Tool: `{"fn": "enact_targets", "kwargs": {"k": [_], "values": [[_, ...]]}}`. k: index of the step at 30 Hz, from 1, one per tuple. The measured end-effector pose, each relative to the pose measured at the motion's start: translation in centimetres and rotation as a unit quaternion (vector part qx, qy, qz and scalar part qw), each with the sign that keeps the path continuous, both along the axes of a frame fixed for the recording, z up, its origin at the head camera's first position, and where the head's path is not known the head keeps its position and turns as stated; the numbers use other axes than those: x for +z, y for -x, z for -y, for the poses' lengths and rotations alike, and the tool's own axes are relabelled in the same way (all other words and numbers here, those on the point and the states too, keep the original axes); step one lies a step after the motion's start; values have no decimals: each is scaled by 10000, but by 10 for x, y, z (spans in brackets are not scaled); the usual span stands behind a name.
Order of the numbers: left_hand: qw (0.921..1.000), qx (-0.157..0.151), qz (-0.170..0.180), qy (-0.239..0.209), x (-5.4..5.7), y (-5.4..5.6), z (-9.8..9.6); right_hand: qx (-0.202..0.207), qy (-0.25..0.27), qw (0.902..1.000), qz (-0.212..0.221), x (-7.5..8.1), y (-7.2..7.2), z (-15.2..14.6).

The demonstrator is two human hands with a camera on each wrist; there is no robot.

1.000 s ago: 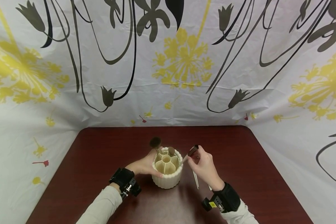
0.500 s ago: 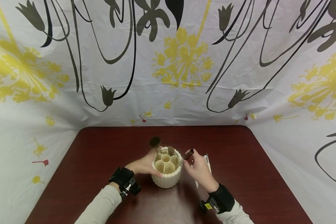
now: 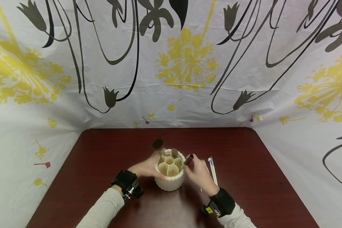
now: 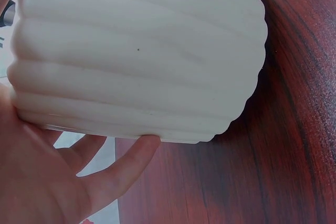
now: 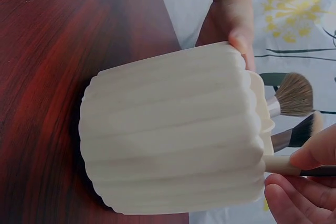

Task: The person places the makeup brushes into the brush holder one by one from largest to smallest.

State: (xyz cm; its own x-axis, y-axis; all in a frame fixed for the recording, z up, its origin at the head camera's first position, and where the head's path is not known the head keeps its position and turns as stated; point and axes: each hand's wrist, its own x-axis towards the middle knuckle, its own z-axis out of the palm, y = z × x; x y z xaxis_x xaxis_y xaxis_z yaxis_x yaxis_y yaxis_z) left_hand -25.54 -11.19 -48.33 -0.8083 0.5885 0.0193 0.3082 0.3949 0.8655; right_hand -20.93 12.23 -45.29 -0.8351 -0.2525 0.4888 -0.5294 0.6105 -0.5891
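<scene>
A cream, ribbed makeup brush holder (image 3: 170, 184) with a divided inside stands on the table. My left hand (image 3: 148, 167) grips its left side, thumb at the near rim; in the left wrist view my fingers (image 4: 118, 174) lie along the ribbed wall. A large fluffy makeup brush (image 5: 296, 95) and a smaller makeup brush (image 5: 296, 134) stand bristles up in the holder's far compartments. At the right rim my right hand (image 3: 200, 173) pinches a third makeup brush (image 5: 283, 165) between thumb and fingers. Its pale handle enters a right-hand compartment, where its lower end is hidden.
Slim white-handled brushes (image 3: 212, 169) lie on the dark red wooden table (image 3: 125, 142) to the right of my right hand, partly covered by it. Behind the table hangs a white curtain (image 3: 148, 72) with yellow and grey flowers.
My right hand has moved left and slightly down with its makeup brush, which sits lower in the holder. More of the brushes on the table shows. My left hand stays put.
</scene>
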Motion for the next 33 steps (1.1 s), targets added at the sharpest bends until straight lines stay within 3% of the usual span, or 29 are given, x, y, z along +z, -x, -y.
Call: {"fn": "enact_targets", "kwargs": {"k": [7, 9, 14, 16, 18, 21, 27, 33], "values": [[9999, 8, 45, -106, 3, -3, -2, -2, -122, 9996, -239, -5, 1, 0], [9999, 18, 73, -104, 12, -8, -3, 2, -119, 9996, -243, -5, 1, 0], [10000, 26, 60, -14, 11, -7, -5, -46, -131, 9994, -302, -6, 0, 0], [10000, 30, -4, 19, 2, -3, -3, -72, -123, 9993, -345, -6, 0, 0], [10000, 27, -51, -31, 1, -3, -3, -50, -65, 9993, -356, -7, 0, 0], [9995, 12, -285, -136, 0, -4, -2, -13, 59, 9998, -166, -7, -1, -2], [9947, -45, -1020, 124, -4, -4, 0, -128, 380, 9989, 223, -5, -3, -13], [9936, -3, -1106, 228, -1, 0, -1, -541, 412, 9968, 411, -6, 6, -41]]}}
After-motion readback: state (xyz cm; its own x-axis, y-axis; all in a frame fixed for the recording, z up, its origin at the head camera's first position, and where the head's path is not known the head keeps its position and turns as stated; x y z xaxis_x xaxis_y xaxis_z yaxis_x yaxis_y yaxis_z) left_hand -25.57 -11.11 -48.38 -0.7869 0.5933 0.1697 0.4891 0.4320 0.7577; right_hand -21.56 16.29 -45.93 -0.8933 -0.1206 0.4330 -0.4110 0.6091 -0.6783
